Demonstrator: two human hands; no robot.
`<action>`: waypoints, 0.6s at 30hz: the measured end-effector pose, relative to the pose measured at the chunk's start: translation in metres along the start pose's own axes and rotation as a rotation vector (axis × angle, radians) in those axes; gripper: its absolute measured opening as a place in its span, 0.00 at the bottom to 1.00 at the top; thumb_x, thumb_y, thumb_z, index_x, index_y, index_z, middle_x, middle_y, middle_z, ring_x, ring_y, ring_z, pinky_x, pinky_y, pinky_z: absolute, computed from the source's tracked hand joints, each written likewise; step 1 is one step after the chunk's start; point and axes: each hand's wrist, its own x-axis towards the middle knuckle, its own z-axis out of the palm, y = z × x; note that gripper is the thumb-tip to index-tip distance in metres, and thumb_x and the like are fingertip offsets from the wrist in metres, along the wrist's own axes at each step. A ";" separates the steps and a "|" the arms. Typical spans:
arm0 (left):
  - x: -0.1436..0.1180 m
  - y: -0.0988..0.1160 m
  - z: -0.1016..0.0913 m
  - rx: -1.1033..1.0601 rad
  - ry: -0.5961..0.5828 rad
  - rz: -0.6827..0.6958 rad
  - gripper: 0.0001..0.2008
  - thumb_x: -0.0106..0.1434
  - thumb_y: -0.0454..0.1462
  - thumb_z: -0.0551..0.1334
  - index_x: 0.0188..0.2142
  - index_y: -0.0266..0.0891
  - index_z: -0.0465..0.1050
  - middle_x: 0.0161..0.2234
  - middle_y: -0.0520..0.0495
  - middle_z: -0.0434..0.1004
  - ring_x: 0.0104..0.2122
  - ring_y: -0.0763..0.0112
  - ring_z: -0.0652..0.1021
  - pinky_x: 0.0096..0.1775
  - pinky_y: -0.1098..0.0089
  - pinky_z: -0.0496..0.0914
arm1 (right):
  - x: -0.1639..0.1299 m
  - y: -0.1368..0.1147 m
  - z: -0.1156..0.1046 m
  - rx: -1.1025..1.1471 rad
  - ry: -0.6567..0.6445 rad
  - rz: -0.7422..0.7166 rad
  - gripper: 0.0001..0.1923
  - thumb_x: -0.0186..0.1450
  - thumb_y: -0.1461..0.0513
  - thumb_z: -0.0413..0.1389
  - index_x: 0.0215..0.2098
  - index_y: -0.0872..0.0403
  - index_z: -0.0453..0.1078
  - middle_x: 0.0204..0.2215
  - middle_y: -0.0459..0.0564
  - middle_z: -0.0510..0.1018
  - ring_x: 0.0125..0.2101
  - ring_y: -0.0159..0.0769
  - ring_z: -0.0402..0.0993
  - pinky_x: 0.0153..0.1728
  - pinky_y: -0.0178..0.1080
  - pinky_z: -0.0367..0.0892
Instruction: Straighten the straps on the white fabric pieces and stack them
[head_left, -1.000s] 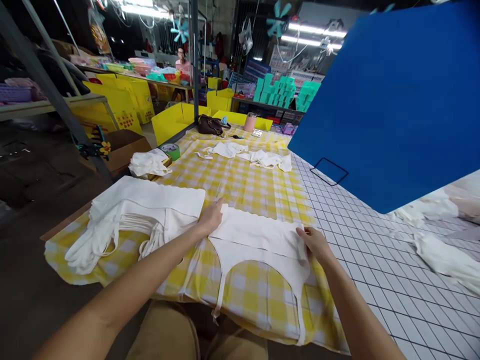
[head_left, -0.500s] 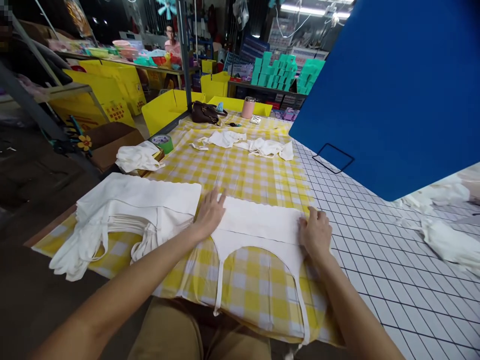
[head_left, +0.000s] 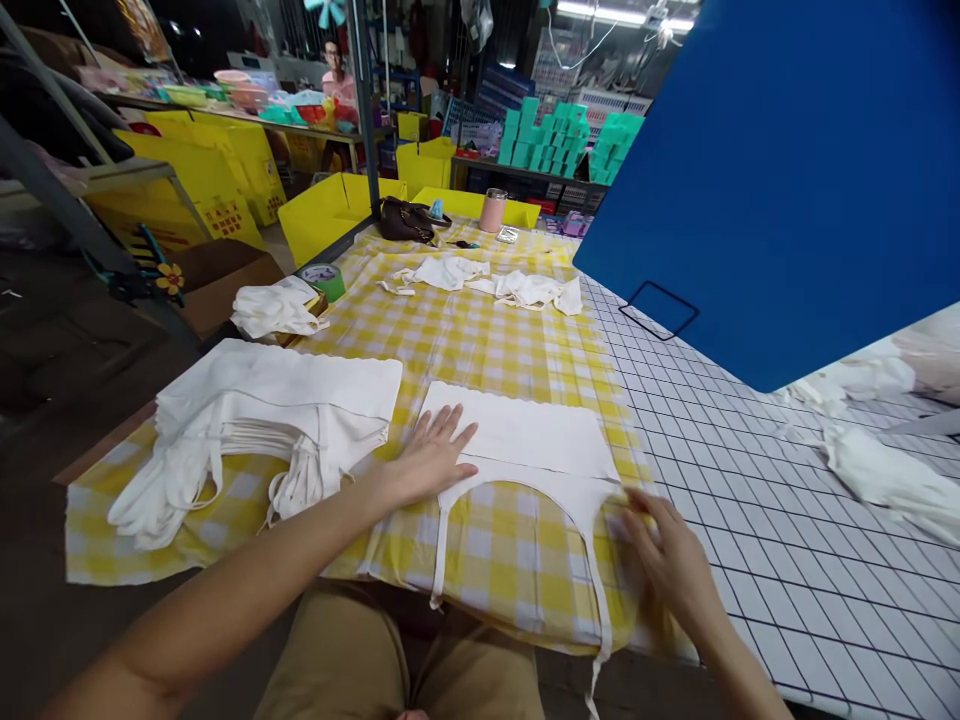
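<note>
A white strapped garment, like a camisole top point(head_left: 525, 435), lies flat on the yellow checked cloth, its scalloped edge away from me and its two thin straps toward me. My left hand point(head_left: 431, 458) rests open on its left side, fingers spread. At its right edge is my right hand point(head_left: 671, 555), fingers bent and smeared by motion; whether they pinch the fabric I cannot tell. Left of my left hand sits a stack of similar white garments point(head_left: 277, 385), straps bunched at the near side.
Farther up the checked cloth point(head_left: 517, 350) lie loose white garments point(head_left: 450, 272), a brown bag point(head_left: 405, 220) and a pink cup point(head_left: 493, 210). Green tape point(head_left: 330, 283) sits at left. A large blue panel point(head_left: 780, 180) overhangs the white grid-patterned surface point(head_left: 720, 480) at right. A person point(head_left: 337, 80) sits far back.
My left hand has slid from the garment's upper left corner down onto its left side and flattened. My right hand has moved off the garment's right end, toward me and to the right.
</note>
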 end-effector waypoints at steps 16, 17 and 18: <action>0.039 0.119 0.057 -0.069 0.052 0.343 0.33 0.63 0.54 0.46 0.63 0.43 0.46 0.65 0.40 0.33 0.63 0.53 0.38 0.58 0.42 0.36 | -0.126 -0.007 0.056 0.894 -0.403 0.412 0.23 0.50 0.43 0.58 0.28 0.54 0.70 0.33 0.51 0.77 0.42 0.43 0.70 0.42 0.36 0.64; 0.040 0.118 0.059 -0.069 0.066 0.342 0.33 0.63 0.54 0.45 0.63 0.43 0.46 0.65 0.41 0.33 0.63 0.53 0.38 0.58 0.43 0.35 | -0.128 -0.011 0.049 0.911 -0.414 0.397 0.22 0.50 0.44 0.58 0.25 0.54 0.68 0.29 0.49 0.76 0.36 0.40 0.71 0.38 0.35 0.65; 0.041 0.117 0.061 -0.070 0.074 0.341 0.32 0.63 0.54 0.45 0.63 0.44 0.46 0.65 0.41 0.33 0.63 0.53 0.38 0.58 0.43 0.35 | -0.130 -0.014 0.038 0.910 -0.432 0.381 0.22 0.51 0.43 0.58 0.22 0.54 0.66 0.24 0.48 0.74 0.31 0.36 0.70 0.33 0.34 0.64</action>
